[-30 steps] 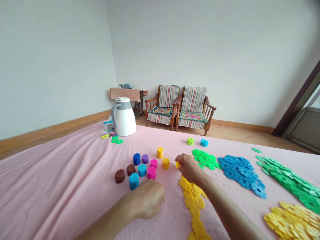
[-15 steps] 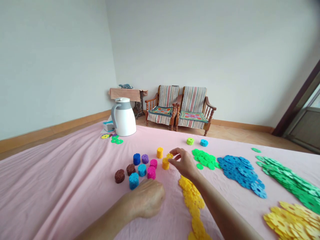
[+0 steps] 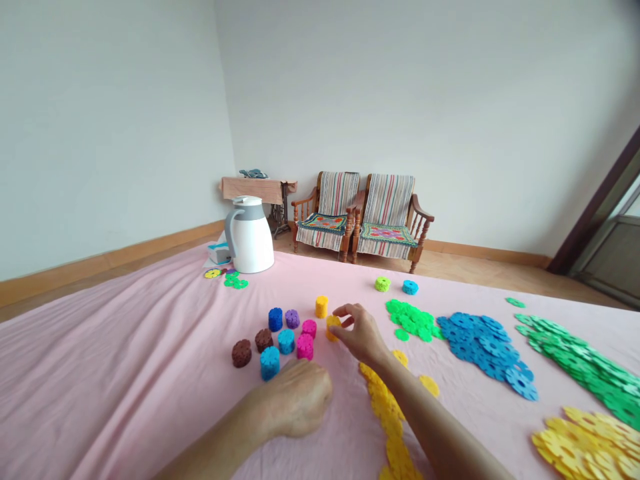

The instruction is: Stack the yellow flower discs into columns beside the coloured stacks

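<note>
My right hand (image 3: 357,330) has its thumb and forefinger closed around a short stack of yellow flower-shaped discs (image 3: 333,327). A second yellow stack (image 3: 321,307) stands just behind it. Resting on the cloth, my left hand (image 3: 303,397) is curled with the knuckles up, and its fingertips are hidden. Close to it are a magenta stack (image 3: 305,347) and a light blue stack (image 3: 269,363). Brown (image 3: 241,353), dark blue (image 3: 275,319) and purple (image 3: 292,319) stacks stand farther left. A trail of loose yellow discs (image 3: 383,400) runs beside and partly under my right forearm.
Loose green discs (image 3: 411,320), blue discs (image 3: 480,347), darker green discs (image 3: 580,360) and more yellow discs (image 3: 590,443) lie to the right on the pink cloth (image 3: 125,373). A white jug (image 3: 254,243) stands at the back left. Beyond are two wooden chairs (image 3: 387,220).
The yellow disc that my right hand held above the front yellow stack is now down at the stack, with the fingers around it. A few yellow discs show right of my right forearm. My left hand stays put.
</note>
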Demonstrator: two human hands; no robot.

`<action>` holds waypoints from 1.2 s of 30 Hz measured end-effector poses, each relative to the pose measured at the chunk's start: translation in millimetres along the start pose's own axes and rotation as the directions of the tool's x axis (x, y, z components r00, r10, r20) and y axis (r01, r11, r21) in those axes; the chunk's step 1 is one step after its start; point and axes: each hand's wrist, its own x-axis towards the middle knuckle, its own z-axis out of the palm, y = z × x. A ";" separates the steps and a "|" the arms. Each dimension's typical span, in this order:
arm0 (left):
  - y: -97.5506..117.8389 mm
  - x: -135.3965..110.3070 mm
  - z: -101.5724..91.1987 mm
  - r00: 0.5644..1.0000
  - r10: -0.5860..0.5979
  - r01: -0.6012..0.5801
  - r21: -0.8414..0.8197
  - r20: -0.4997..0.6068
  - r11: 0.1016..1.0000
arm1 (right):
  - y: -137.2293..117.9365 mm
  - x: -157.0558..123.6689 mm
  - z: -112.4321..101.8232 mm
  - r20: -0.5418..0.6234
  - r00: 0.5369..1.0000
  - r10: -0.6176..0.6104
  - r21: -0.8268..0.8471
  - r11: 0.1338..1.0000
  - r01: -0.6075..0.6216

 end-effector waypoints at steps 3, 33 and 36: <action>0.6 -0.2 -0.7 1.000 0.005 -0.005 0.006 0.005 1.000 | -1.8 -1.6 -0.4 0.015 1.000 0.017 -0.035 0.999 -0.017; 3.1 -1.0 -4.2 0.999 -0.002 0.001 0.024 0.047 1.000 | -10.8 -15.1 -66.6 0.664 0.747 0.042 -0.353 0.898 0.264; 3.7 -0.6 -3.7 0.999 -0.015 0.014 0.021 0.044 1.000 | -11.4 -12.8 -63.1 0.597 0.800 0.058 -0.373 0.903 0.213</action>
